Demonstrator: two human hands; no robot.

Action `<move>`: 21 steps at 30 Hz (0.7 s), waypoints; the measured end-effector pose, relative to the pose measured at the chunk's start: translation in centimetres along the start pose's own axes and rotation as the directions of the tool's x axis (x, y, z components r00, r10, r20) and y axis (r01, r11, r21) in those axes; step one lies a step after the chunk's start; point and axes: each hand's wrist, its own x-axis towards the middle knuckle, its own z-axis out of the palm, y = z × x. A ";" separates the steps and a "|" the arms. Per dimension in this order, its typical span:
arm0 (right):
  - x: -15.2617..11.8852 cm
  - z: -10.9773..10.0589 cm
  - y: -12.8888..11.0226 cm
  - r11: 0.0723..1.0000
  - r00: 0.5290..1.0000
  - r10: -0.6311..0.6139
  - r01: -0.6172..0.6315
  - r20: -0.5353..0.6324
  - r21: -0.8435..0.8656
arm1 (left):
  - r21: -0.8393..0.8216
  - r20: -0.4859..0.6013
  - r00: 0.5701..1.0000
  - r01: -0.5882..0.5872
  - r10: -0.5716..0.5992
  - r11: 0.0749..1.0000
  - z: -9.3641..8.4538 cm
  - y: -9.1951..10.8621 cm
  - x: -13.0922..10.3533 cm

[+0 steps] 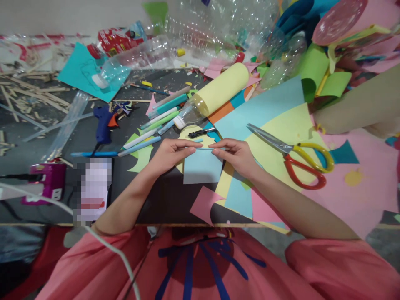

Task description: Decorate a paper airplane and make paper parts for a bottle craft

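A small light blue sheet of paper (202, 168) lies in front of me, its far edge turned up into a narrow fold or roll. My left hand (171, 155) pinches the left end of that edge between thumb and fingers. At the right end, my right hand (236, 155) pinches the same edge. Just beyond my fingers are a black pen (201, 132) and a pale yellow paper piece (187, 130). Scissors (292, 148) with red and yellow handles lie spread on paper to the right of my right hand.
Behind my hands lies a bottle wrapped in yellow paper (225, 88), beside several markers (165, 118). A blue glue gun (103, 123), a phone (95, 187) and a purple power box (46, 183) are at left. Another person's arm (359, 102) reaches in from the right.
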 end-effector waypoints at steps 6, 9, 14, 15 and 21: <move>0.0 0.0 0.0 1.000 1.000 -0.028 0.028 -0.013 -0.005 | -0.020 -0.025 1.000 -0.003 0.003 1.000 0.1 -0.1 0.0; 0.0 0.0 0.2 0.998 0.998 -0.054 0.053 -0.020 -0.019 | -0.037 -0.033 0.999 0.007 -0.008 0.999 0.4 -0.1 0.0; 0.0 0.0 0.4 0.997 0.998 -0.060 0.060 0.006 -0.050 | 0.033 -0.056 0.998 0.017 -0.015 0.999 1.0 -0.2 -0.1; 0.0 0.0 0.4 0.997 0.998 -0.062 0.063 0.014 -0.053 | 0.056 -0.059 0.998 0.019 -0.015 0.998 1.1 -0.3 -0.1; 0.0 0.1 0.3 0.999 0.999 -0.035 0.035 0.030 -0.006 | 0.053 -0.098 0.995 -0.019 0.024 0.998 1.5 -0.4 -0.2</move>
